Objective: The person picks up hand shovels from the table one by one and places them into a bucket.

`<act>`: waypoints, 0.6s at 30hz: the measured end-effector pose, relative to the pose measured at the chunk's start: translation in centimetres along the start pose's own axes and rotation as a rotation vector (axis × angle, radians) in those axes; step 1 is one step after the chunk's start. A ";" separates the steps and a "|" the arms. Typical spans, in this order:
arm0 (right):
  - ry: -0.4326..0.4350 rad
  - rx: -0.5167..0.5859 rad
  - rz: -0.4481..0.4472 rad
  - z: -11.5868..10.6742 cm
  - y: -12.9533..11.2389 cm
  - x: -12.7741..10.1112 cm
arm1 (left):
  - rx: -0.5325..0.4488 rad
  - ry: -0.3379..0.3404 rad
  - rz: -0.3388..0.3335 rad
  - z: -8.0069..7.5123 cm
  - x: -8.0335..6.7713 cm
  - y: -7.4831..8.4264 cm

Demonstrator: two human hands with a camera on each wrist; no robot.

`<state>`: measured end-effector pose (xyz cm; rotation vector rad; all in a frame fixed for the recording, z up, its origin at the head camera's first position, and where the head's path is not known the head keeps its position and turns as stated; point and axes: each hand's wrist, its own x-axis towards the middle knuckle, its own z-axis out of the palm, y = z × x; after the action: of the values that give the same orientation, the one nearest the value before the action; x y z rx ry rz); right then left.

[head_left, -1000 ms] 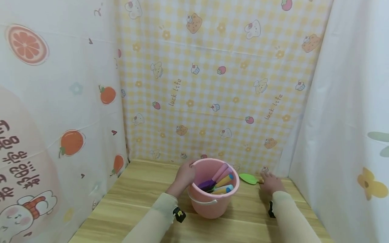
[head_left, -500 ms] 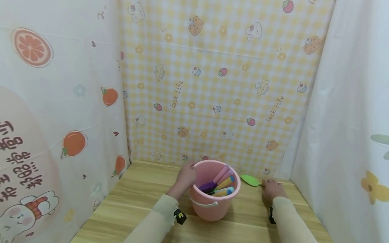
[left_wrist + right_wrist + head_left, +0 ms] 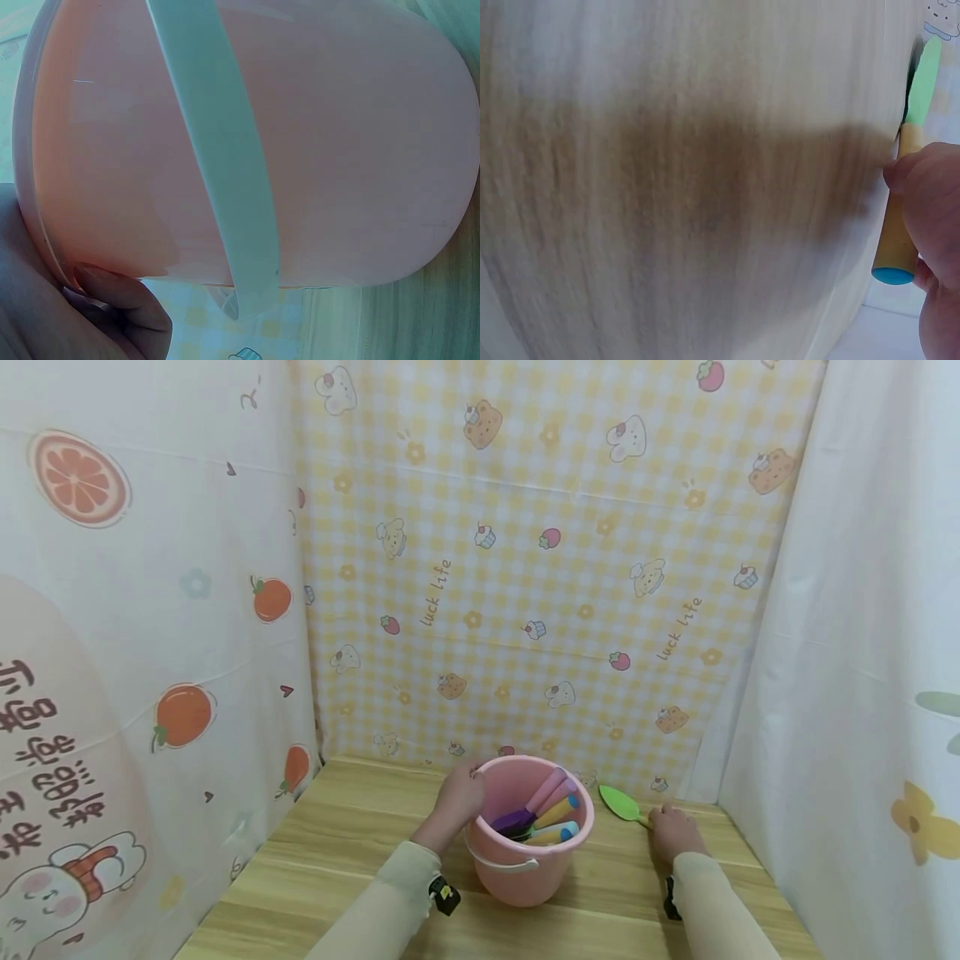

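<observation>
The wooden table [image 3: 352, 852] carries everything. On it stands the pink bucket [image 3: 525, 872], upright, its white handle [image 3: 225, 172] folded down against the wall. My left hand [image 3: 456, 800] holds the bucket at its far-left rim, thumb curled over the lip in the left wrist view. Inside, several toy tools [image 3: 542, 817] lean with their handles up toward the right rim.

My right hand [image 3: 673, 832] lies on the table right of the bucket, fingers closed round the yellow handle [image 3: 897, 217] of the green spade [image 3: 621, 802]. The spade's blade points toward the bucket, just beside its rim but apart from it.

Risks, as I judge them:
- The bucket is held on one side only; a knock from the spade could tip or slide it.
- My hold sits far back on the spade's handle, so the blade could swing or twist loose when lifted.
- The leaning tools crowd the right rim; an entering blade could catch on them.

Against the frame a second ago, the spade's blade has turned and shifted slightly; the bucket and left hand are unchanged.
</observation>
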<state>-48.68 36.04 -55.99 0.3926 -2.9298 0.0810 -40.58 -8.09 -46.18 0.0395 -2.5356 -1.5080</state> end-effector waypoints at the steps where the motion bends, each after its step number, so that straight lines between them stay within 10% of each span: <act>1: -0.004 0.011 -0.002 0.2 0.2 0.1 | -0.001 -0.003 0.000 0.0 0.0 0.0; 18: -0.077 0.202 0.071 0.6 0.2 0.0 | -0.014 -0.007 0.004 0.0 -0.1 0.0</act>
<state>-48.82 36.17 -56.59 0.3265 -3.0211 0.3820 -40.45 -8.03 -46.20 0.0270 -2.5288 -1.5272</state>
